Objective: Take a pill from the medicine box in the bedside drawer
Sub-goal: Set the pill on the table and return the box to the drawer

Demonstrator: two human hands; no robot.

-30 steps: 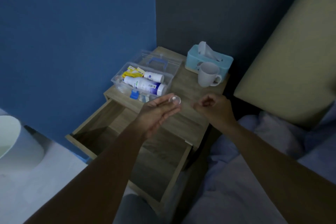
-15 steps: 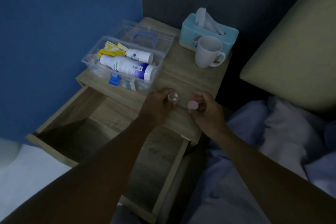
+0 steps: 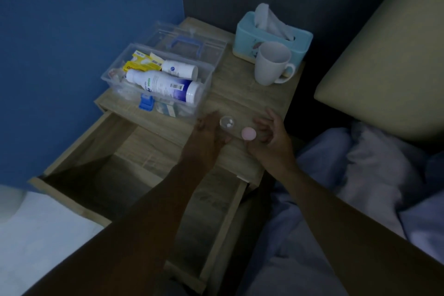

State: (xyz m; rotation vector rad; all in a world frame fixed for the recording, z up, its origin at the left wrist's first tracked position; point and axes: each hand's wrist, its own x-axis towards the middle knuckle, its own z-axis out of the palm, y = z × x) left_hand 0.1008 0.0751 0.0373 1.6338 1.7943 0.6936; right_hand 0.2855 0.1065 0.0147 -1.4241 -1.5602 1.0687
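A wooden bedside table [image 3: 242, 101] is seen from above in dim light, its top serving as the worktop, with the drawer [image 3: 134, 175] below pulled well out. The clear plastic medicine box [image 3: 156, 84] stands open at the worktop's left edge, its lid [image 3: 192, 43] with a blue handle laid back behind it toward the far left corner. Inside the box a large white bottle [image 3: 165, 85] lies on its side, with a smaller white bottle [image 3: 180, 69] and yellow packets [image 3: 141, 61] behind it; a blue clasp [image 3: 145, 102] is seen on the front wall. Near the far right corner a teal tissue box [image 3: 274, 38] is placed, and a white mug [image 3: 271, 62] stands just in front of it, touching or nearly so.

At the near edge of the worktop a small clear pill jar [image 3: 227, 123] is held by the left hand [image 3: 209, 134], the fingers curled around its left side; small pale pills can be made out inside. Just beside it a round pink cap [image 3: 249, 133] is seen at the fingertips of the right hand [image 3: 271, 137], whose fingers are loosely bent and partly open; whether the cap is gripped or only touched cannot be told. Pale bedding [image 3: 360, 175] is spread to the right of the table.
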